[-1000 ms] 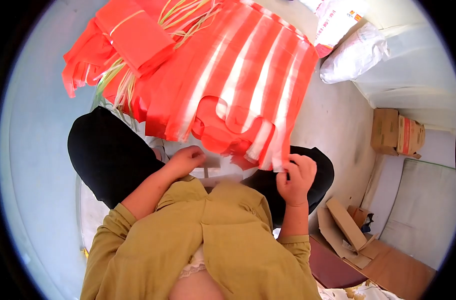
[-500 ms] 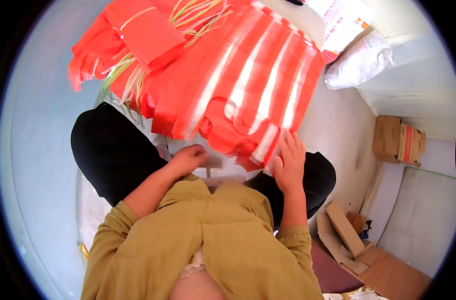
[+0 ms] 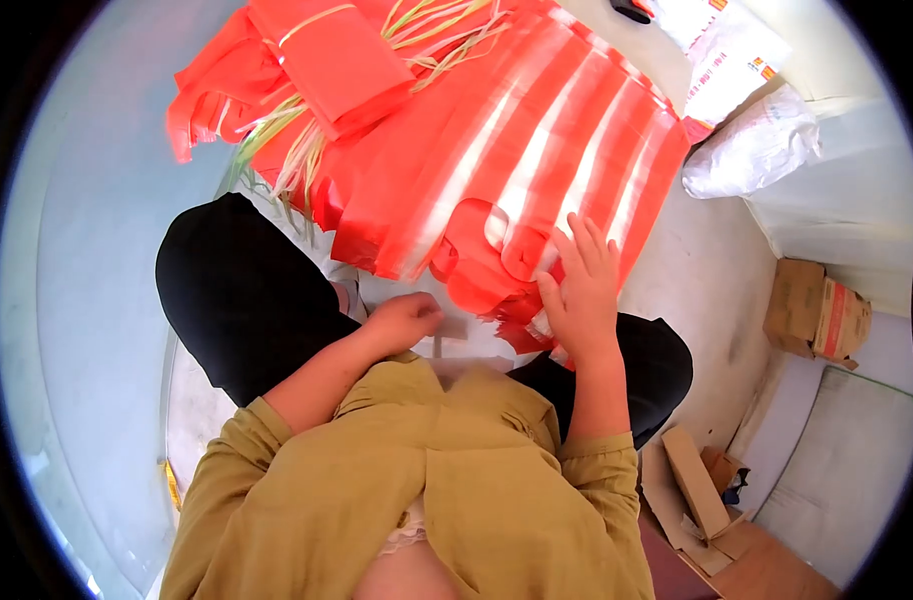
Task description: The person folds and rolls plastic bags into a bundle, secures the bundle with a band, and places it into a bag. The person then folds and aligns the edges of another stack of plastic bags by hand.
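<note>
A wide stack of red bags (image 3: 447, 170) with whitish stripes lies in front of me, its near edge cut into curved handles. On its left part rests a folded red bundle (image 3: 342, 65) with a pale band round it. Pale yellow-green ties (image 3: 302, 150) spread out beside and beneath that bundle. My right hand (image 3: 585, 280) is at the stack's near right corner, over the red material, with its fingers spread. Short of the near edge, my left hand (image 3: 409, 320) is curled above my lap; whether anything is between its fingers is hidden.
A white plastic sack (image 3: 755, 145) and a printed white bag (image 3: 727, 60) lie beyond the stack at the right. A cardboard box (image 3: 797, 305) stands by the right wall. Flattened cardboard (image 3: 697, 485) is at the lower right, near my right knee (image 3: 662, 365).
My right hand has left its pinch at the near right corner, moved up onto the stack and spread its fingers. My left hand stays curled. The whole view has shifted slightly.
</note>
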Motion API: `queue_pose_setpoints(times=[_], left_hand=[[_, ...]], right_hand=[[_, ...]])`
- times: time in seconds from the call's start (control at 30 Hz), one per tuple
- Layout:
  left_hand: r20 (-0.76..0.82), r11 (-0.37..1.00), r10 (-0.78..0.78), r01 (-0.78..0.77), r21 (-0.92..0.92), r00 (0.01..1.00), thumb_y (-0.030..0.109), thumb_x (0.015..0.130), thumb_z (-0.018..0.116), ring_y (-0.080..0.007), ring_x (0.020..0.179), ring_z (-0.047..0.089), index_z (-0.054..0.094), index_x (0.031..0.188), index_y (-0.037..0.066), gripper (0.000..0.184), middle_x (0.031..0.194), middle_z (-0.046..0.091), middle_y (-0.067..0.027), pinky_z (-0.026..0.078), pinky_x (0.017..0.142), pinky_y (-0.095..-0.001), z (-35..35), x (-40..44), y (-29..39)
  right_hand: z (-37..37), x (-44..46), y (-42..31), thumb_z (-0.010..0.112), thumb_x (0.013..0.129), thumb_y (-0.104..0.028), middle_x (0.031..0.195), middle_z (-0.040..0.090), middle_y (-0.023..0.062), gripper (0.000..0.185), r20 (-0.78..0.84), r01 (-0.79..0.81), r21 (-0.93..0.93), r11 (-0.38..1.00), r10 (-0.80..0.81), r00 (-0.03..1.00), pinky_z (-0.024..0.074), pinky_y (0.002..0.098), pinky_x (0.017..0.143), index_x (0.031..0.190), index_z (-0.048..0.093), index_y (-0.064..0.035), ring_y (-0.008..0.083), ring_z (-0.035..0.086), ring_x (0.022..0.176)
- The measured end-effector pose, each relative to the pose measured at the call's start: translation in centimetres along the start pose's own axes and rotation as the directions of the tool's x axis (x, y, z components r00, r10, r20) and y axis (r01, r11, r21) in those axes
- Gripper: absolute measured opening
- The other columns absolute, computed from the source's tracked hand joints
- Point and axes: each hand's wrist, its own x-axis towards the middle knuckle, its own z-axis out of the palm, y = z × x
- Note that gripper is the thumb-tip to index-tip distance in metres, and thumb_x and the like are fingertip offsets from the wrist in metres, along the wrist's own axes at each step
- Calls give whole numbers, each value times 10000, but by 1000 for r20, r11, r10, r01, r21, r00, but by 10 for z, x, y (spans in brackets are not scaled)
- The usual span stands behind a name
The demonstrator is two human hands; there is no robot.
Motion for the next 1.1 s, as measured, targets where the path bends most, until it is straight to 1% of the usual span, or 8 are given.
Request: queue_pose_setpoints(times=[0.13,0.43,0.53,0.63,0.77,0.87,0.97,1.1], left_hand=[[-14,1000,6,-6,18,1000,263,963,642,-145,794,649,652,1016,21,248,859,691,-60,515,768,-305,0,-2,3],[39,997,-71,71,-4,997,276,954,658,-152,794,660,665,1046,25,267,884,710,-71,528,739,-318,-2,-13,28],[108,1000,-12,11,10,994,257,974,639,-140,807,650,660,1044,18,250,887,704,-63,525,750,-309,0,-16,31],[222,990,101,-76,-119,970,232,992,619,-127,832,638,648,1051,11,230,897,691,-49,522,772,-302,-4,-22,38],[325,930,167,-40,-365,931,205,1005,604,-111,869,626,634,1087,13,210,915,668,-27,516,793,-298,-13,-42,71],[262,908,170,-48,-417,950,184,966,653,-150,850,637,623,1142,16,245,925,668,-58,516,779,-308,-25,-60,111],[33,912,404,-405,71,914,148,892,713,-243,911,641,616,1177,15,329,1006,654,-111,511,823,-349,-44,-59,151],[-234,674,715,-560,482,659,105,787,754,-338,1036,589,632,1159,45,397,1109,617,-127,488,896,-410,-53,-20,185]], right_hand=[[4,-1,1,728,785,-106,1312,617,110,365,-66,169,48,984,-166,984,357,549,1099,1142,664,-69,347,535,1242],[16,6,0,728,785,-85,1202,669,105,253,-66,152,66,986,-148,987,392,551,1077,1033,684,-59,329,605,1132],[17,7,8,703,857,-76,1180,681,118,194,-104,85,195,977,-65,992,440,482,1045,1044,693,-26,296,643,1083],[20,6,7,634,963,-79,1097,712,80,177,-74,-260,662,703,407,911,483,334,980,1102,692,13,185,649,1031],[17,14,17,604,995,-110,1091,694,65,198,-115,-239,661,711,411,904,484,268,915,1110,694,24,140,629,1005],[9,19,9,643,941,-76,1126,690,105,158,-85,-261,638,724,404,911,484,324,951,1058,706,10,224,635,1064],[7,20,5,651,916,-53,1109,680,106,138,-188,-135,523,842,268,945,487,344,946,1027,721,-12,257,628,1057],[4,14,0,678,898,-37,1047,638,88,144,-255,-42,348,937,137,957,478,303,816,1032,721,-5,211,592,935]])
